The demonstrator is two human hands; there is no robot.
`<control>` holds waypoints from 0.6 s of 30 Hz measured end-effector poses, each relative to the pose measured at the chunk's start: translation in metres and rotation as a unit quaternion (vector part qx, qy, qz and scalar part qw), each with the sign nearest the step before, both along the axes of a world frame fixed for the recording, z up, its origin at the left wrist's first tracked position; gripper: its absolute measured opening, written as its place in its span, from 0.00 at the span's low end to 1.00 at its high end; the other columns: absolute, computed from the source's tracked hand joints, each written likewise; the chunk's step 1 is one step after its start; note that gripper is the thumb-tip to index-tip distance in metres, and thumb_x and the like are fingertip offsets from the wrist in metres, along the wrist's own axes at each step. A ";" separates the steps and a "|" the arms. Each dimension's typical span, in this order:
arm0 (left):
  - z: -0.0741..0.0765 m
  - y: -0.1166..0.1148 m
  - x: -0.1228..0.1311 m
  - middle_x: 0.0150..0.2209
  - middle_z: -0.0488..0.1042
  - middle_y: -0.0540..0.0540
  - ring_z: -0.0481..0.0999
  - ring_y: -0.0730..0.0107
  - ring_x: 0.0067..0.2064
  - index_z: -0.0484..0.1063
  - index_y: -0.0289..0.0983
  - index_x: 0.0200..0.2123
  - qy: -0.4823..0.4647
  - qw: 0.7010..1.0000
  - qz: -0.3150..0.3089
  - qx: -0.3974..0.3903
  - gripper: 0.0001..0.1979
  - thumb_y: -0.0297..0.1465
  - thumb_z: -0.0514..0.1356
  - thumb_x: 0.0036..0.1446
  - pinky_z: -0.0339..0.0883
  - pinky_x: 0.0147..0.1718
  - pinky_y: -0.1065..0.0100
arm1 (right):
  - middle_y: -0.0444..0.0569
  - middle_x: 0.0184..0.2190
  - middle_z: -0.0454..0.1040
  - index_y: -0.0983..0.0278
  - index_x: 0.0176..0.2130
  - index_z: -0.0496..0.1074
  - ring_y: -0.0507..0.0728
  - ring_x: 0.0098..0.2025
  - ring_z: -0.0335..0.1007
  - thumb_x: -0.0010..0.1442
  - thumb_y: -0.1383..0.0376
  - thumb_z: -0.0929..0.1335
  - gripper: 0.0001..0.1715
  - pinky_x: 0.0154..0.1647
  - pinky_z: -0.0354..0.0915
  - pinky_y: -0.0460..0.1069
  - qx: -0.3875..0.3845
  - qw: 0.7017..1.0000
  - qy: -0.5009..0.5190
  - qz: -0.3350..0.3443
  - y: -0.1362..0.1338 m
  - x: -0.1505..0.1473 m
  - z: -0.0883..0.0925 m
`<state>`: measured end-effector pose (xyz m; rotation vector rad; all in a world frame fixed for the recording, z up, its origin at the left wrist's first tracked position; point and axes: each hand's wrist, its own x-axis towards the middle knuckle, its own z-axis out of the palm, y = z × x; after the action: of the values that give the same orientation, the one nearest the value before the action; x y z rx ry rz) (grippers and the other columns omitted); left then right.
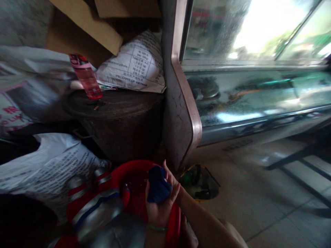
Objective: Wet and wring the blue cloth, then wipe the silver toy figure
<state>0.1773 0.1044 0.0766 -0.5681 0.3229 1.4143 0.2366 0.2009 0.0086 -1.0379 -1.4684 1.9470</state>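
Observation:
Over a red plastic basin (pixel 139 167), a bunched dark blue cloth (pixel 157 186) is held between my two hands. My left hand (pixel 159 212), with a pale green bangle at the wrist, cups the cloth from below, palm up. From the right, my right hand (pixel 172 182) has its fingers on the same cloth, pressing it against the left palm. Some of the fingers are hidden by the cloth. The inside of the basin is dark, and what lies in it is hard to make out.
Silver and red bottle-shaped containers (pixel 97 210) crowd the basin's left side, beside a printed white sack (pixel 74 155). Behind stands a dark round bin (pixel 124 127) bearing a red bottle (pixel 89 82) and another sack (pixel 134 65). A glass display case (pixel 240 93) rises at right.

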 end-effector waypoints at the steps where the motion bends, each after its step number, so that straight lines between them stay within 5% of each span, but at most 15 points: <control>1: -0.005 -0.003 0.001 0.45 0.81 0.46 0.79 0.63 0.48 0.79 0.44 0.44 0.010 1.000 -0.002 -0.006 0.24 0.51 0.49 0.65 0.68 0.57 0.54 | 0.53 0.40 0.79 0.58 0.64 0.62 0.62 0.42 0.77 0.66 0.37 0.52 0.42 0.40 0.71 0.55 -0.020 1.000 0.016 0.002 0.001 0.001 0.004; 5: -0.019 -0.012 0.004 0.40 0.81 0.41 0.80 0.65 0.39 0.77 0.34 0.43 0.054 0.996 -0.056 -0.046 0.22 0.43 0.49 0.69 0.75 0.48 0.58 | 0.49 0.38 0.78 0.61 0.63 0.66 0.56 0.38 0.74 0.63 0.40 0.63 0.40 0.39 0.69 0.50 -0.051 0.998 0.036 0.028 0.014 0.001 0.015; 8: -0.027 -0.016 0.004 0.37 0.81 0.42 0.80 0.65 0.36 0.74 0.34 0.44 0.120 0.985 -0.097 -0.079 0.12 0.35 0.55 0.68 0.76 0.39 0.61 | 0.47 0.36 0.78 0.63 0.55 0.75 0.54 0.35 0.73 0.52 0.45 0.74 0.38 0.39 0.69 0.48 -0.044 0.996 0.009 0.079 0.026 -0.005 0.017; 10: -0.034 -0.018 0.003 0.39 0.80 0.44 0.79 0.66 0.36 0.73 0.34 0.45 0.169 0.976 -0.112 -0.077 0.08 0.28 0.62 0.62 0.75 0.36 0.64 | 0.44 0.33 0.79 0.62 0.50 0.79 0.53 0.33 0.72 0.46 0.50 0.78 0.34 0.39 0.68 0.48 -0.023 0.993 -0.027 0.108 0.031 -0.011 0.018; 12: -0.043 -0.019 0.002 0.38 0.80 0.45 0.78 0.68 0.34 0.72 0.35 0.44 0.231 0.963 -0.118 -0.069 0.16 0.25 0.70 0.52 0.73 0.33 0.67 | 0.42 0.31 0.79 0.60 0.47 0.81 0.52 0.33 0.72 0.46 0.54 0.78 0.28 0.39 0.68 0.48 0.012 0.990 -0.064 0.123 0.034 -0.017 0.017; 15: -0.057 -0.018 -0.002 0.31 0.77 0.48 0.75 0.69 0.30 0.74 0.35 0.43 0.354 0.922 -0.138 -0.076 0.28 0.31 0.77 0.37 0.67 0.26 0.70 | 0.40 0.28 0.78 0.59 0.42 0.82 0.53 0.32 0.73 0.50 0.61 0.76 0.18 0.39 0.68 0.48 0.069 0.983 -0.113 0.131 0.032 -0.025 0.013; 18: -0.071 -0.013 -0.008 0.30 0.77 0.47 0.72 0.69 0.29 0.76 0.33 0.42 0.486 0.850 -0.188 -0.070 0.29 0.38 0.76 0.35 0.64 0.26 0.69 | 0.40 0.27 0.78 0.60 0.38 0.83 0.53 0.33 0.74 0.52 0.70 0.71 0.13 0.39 0.68 0.47 0.127 0.970 -0.157 0.132 0.028 -0.032 0.005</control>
<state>0.1696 0.0918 0.0058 0.1601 1.2850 1.1948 0.2047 0.2284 0.0136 -1.1166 -2.0635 1.7558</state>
